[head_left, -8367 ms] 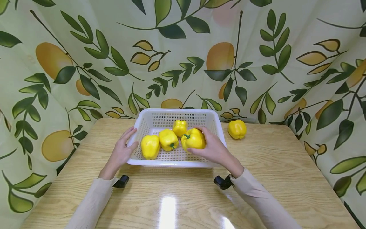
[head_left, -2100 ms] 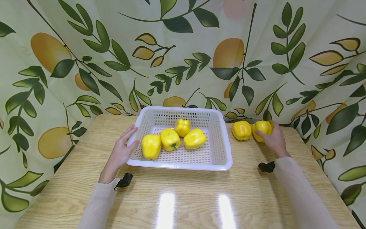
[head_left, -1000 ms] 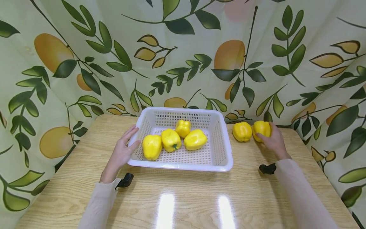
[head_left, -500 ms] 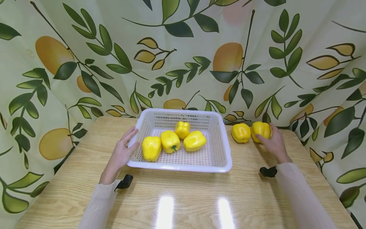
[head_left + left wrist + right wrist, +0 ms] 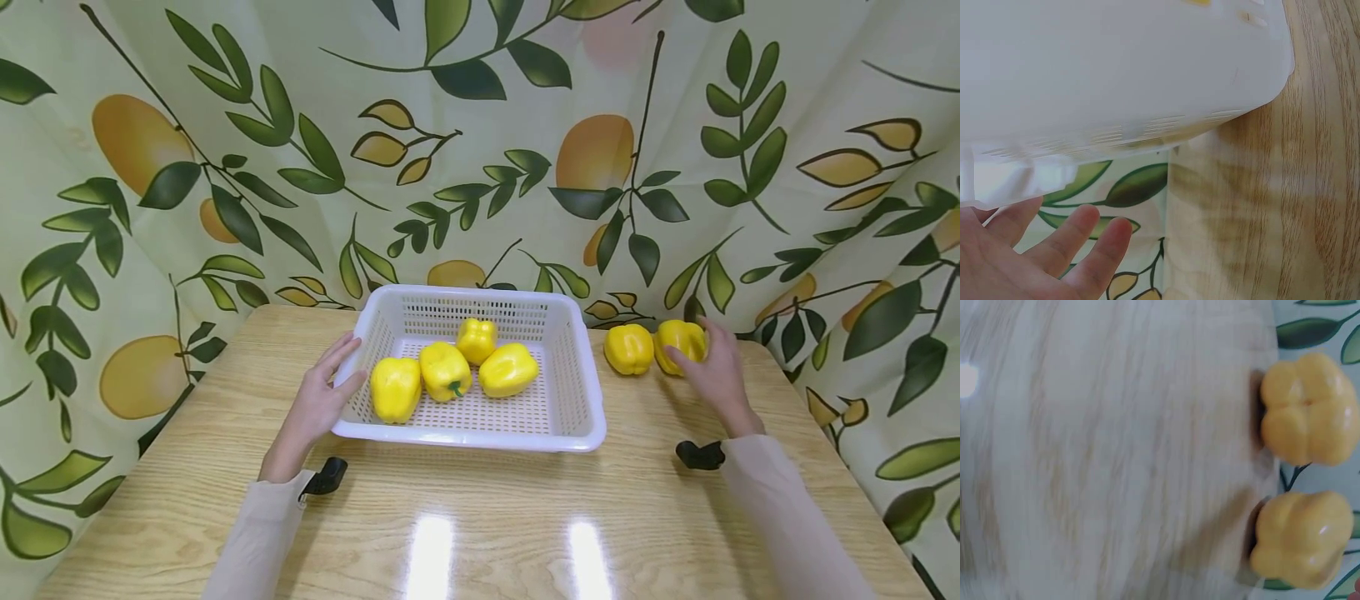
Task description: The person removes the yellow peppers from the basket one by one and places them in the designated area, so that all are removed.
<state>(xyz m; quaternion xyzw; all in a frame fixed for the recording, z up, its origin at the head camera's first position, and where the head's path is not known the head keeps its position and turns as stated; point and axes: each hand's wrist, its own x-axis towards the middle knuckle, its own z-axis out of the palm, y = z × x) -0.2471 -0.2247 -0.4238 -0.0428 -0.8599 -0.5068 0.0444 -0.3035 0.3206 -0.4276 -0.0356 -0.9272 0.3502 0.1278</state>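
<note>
A white plastic basket point(image 5: 465, 432) stands on the table with several yellow bell peppers point(image 5: 508, 370) inside. My left hand point(image 5: 318, 400) rests at its left rim, thumb by the edge; in the left wrist view, the fingers point(image 5: 1105, 253) stretch out below the basket's wall point(image 5: 1116, 75). To the right of the basket, two more bell peppers sit side by side on the table: a nearer-to-basket one point(image 5: 628, 349) and an outer one point(image 5: 677, 345). My right hand point(image 5: 716, 371) is beside the outer pepper, fingers spread and loosely bent. The right wrist view shows this pepper point(image 5: 1302, 539) without fingers around it.
The pale wooden table point(image 5: 510, 533) meets a leaf-and-fruit patterned curtain point(image 5: 480, 150) at its back and sides. A black wrist device point(image 5: 326, 477) sits under the left sleeve, another black device point(image 5: 699, 455) under the right one.
Over the basket earlier, my right hand gripped a bell pepper; that pepper now stands on the table beside the other, and the fingers have come off it. My left hand has stayed at the rim.
</note>
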